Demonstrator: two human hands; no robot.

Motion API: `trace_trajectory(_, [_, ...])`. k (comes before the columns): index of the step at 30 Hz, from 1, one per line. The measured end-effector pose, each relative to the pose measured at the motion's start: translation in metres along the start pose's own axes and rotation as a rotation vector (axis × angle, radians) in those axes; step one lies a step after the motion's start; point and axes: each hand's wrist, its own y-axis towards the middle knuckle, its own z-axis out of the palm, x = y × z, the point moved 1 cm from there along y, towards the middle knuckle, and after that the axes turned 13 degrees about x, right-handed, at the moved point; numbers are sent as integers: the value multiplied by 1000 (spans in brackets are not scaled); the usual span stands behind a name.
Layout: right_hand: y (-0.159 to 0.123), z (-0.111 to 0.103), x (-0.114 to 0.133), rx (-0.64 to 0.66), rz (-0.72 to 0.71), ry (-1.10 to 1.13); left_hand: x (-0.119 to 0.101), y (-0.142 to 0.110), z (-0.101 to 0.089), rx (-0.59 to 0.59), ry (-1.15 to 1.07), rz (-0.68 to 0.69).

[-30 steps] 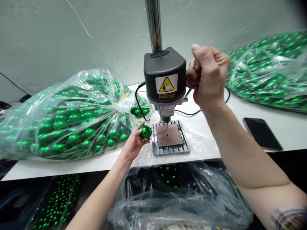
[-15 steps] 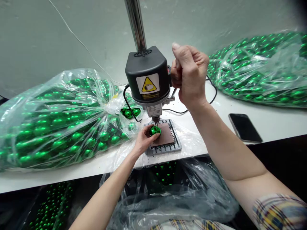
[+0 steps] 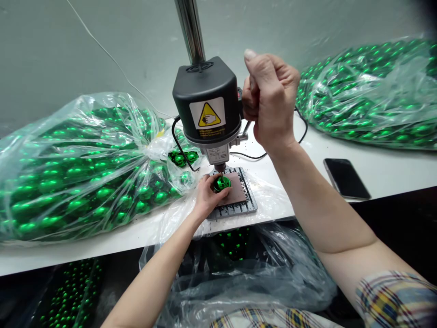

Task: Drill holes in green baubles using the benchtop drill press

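A shiny green ball (image 3: 224,183) lies on the pinkish-brown pad beneath the bit of a small black drill press (image 3: 205,98). My left hand (image 3: 209,195) grips the ball from the left, thumb in front and fingers behind. Whether the bit tip has entered the ball I cannot tell. My right hand (image 3: 273,98) is closed in a fist at the right side of the drill head, around the press lever (image 3: 246,127), whose grip end the fingers hide. Dark and green shavings lie on the slotted metal base (image 3: 251,202).
Large clear bags of green balls lie on the white table at left (image 3: 78,182) and right (image 3: 368,100). A black phone (image 3: 346,177) rests near the table's right front edge. An open plastic bag (image 3: 259,282) with green balls hangs below the front edge.
My left hand has shifted the ball slightly right on the pad, under the bit. My right hand stays closed at the lever. The whole view has moved a little.
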Motion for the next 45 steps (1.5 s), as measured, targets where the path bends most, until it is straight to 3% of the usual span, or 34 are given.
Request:
trace_trajectory(6, [1,-1,-1,13,12,-3,8,-8,17,-49,6,92])
trace_trajectory(13, [-6,-2,5,48,42,-51,20,-9,25,-70,-131,12])
trace_trajectory(21, [-39,0,13,33,-158,-106,15,-9,23,-65,-172,-16])
trace_trajectory(30, [-81,-6,11,20,-195,-148,13,-11,25,-71,-158,-8])
trace_trajectory(34, [-91,-11,-1,25,-288,-184,14,-11,26,-80,-160,-8])
trace_trajectory(42, [-104,-30,-36,161,-613,-220,15,-11,25,-81,-172,-26])
trace_trajectory(45, [-106,-29,-36,205,-663,-187,13,-13,25,-79,-171,-35])
